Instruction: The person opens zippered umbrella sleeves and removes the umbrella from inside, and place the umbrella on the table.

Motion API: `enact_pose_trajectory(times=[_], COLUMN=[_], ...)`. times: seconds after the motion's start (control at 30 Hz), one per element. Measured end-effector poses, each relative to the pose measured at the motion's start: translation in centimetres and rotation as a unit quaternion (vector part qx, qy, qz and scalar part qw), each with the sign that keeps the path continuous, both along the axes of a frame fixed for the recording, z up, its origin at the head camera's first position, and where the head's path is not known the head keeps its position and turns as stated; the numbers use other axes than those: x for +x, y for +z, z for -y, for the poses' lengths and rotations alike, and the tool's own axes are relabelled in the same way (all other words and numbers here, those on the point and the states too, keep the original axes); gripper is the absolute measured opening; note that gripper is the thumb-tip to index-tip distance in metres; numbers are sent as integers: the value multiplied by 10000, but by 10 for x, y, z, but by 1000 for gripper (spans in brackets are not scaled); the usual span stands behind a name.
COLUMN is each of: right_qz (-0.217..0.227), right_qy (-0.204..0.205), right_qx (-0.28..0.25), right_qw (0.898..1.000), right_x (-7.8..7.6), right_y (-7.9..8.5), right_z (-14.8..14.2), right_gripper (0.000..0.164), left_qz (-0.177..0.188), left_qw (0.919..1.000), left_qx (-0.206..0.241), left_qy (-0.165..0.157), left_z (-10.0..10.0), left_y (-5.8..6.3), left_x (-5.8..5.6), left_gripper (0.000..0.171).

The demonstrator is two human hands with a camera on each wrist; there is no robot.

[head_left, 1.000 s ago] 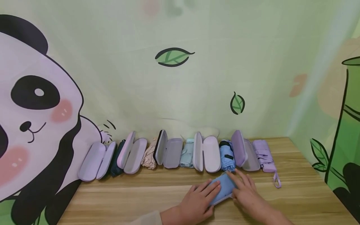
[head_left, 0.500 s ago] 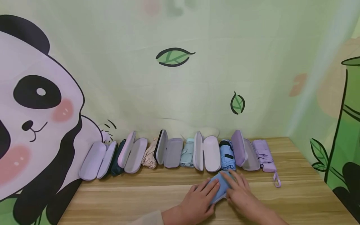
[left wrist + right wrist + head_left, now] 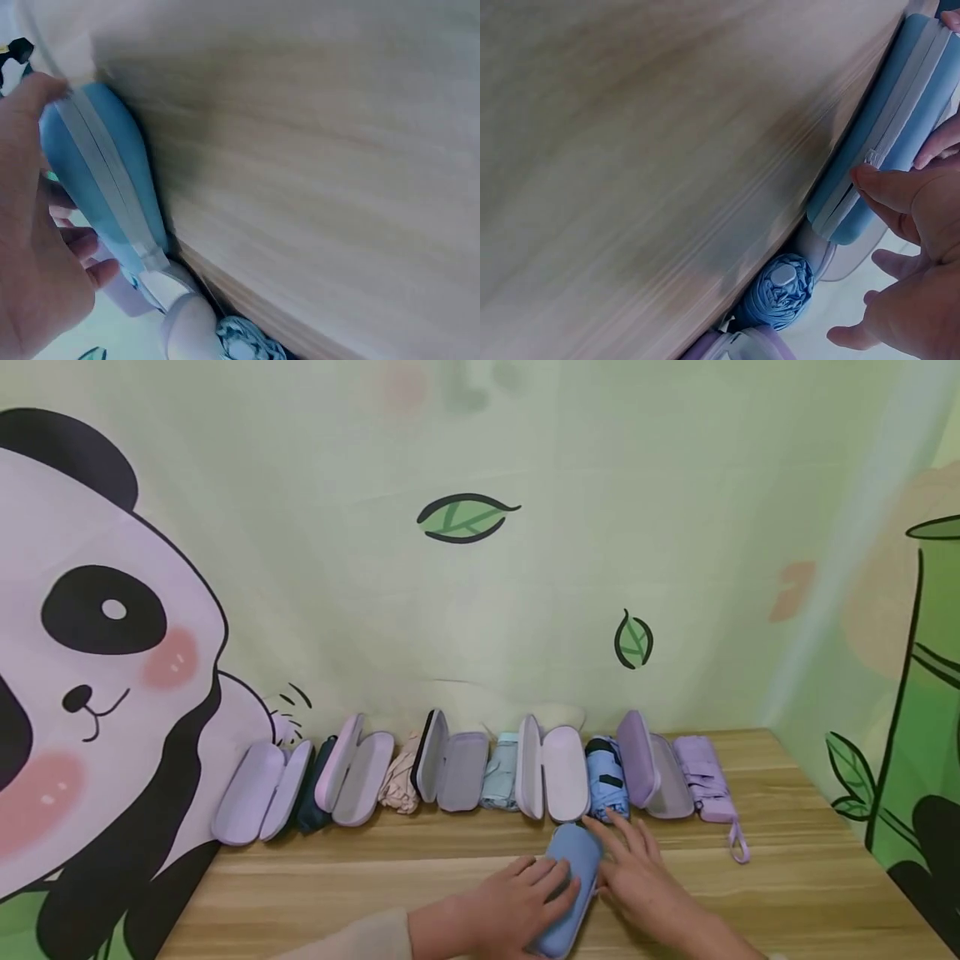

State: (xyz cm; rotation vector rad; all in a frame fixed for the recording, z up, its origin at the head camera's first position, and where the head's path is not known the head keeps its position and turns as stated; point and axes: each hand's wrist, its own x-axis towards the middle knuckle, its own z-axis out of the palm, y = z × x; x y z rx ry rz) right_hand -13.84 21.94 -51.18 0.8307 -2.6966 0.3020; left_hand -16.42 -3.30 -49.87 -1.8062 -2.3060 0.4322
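Observation:
A blue zippered glasses case (image 3: 579, 847) lies on the table in front of me, its long side running away from me. My left hand (image 3: 517, 897) holds it near the closer end, fingers over the top; the left wrist view has the thumb against the end. My right hand (image 3: 637, 877) is at the case's right side. In the right wrist view its thumb and index finger pinch the zipper pull (image 3: 871, 157), other fingers spread. Past the pull, a short dark gap shows in the light grey zipper band (image 3: 911, 94).
Behind the case, open glasses cases and folded umbrellas alternate in a row. Closest are an open white case (image 3: 566, 772), a blue umbrella (image 3: 606, 777) and a purple case (image 3: 637, 760). A lilac umbrella (image 3: 703, 772) ends the row. A panda-printed cloth (image 3: 525, 610) hangs behind.
The blue case has turned to point more straight away from me, its near end swinging closer. My left hand has shifted toward me with it, and my right hand slightly left.

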Motion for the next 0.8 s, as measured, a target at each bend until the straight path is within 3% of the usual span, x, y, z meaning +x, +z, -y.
enact_pose_trajectory(times=[0.07, 0.13, 0.23, 0.3, 0.4, 0.5, 0.67, 0.8], right_qz=[-55, -183, -296, -299, -201, -60, 468, 1191], right_qy=[57, 123, 232, 252, 203, 264, 598, 688], right_qx=[-46, -59, -133, -169, -230, -242, -99, 6], right_qw=[10000, 9997, 9992, 9991, 9993, 9993, 9971, 9905], right_x=[0, 0, 3, 5, 8, 10, 18, 24], right_y=[-1, -3, -3, -2, 0, 3, 12, 17], right_z=[0, -1, -2, -3, -3, -1, 6, 10], right_gripper=[25, 26, 27, 28, 29, 29, 23, 18], left_qz=[-29, 187, 597, 660, 231, -318, -982, -1273], left_qw=[9999, 9996, 9980, 9977, 9997, 9981, 9823, 9703], left_qx=[-59, -89, -97, -78, 21, 393, 1182, 1455], left_qy=[-154, -209, -177, -101, 53, 347, 1067, 1456], left_z=[0, 0, 0, -1, -3, -6, -12, -19], left_y=[0, -1, -6, -9, -15, -22, -30, -32], left_x=[-3, -5, -6, -4, 4, 16, 35, 38], left_gripper=[94, 94, 94, 93, 92, 87, 80, 85])
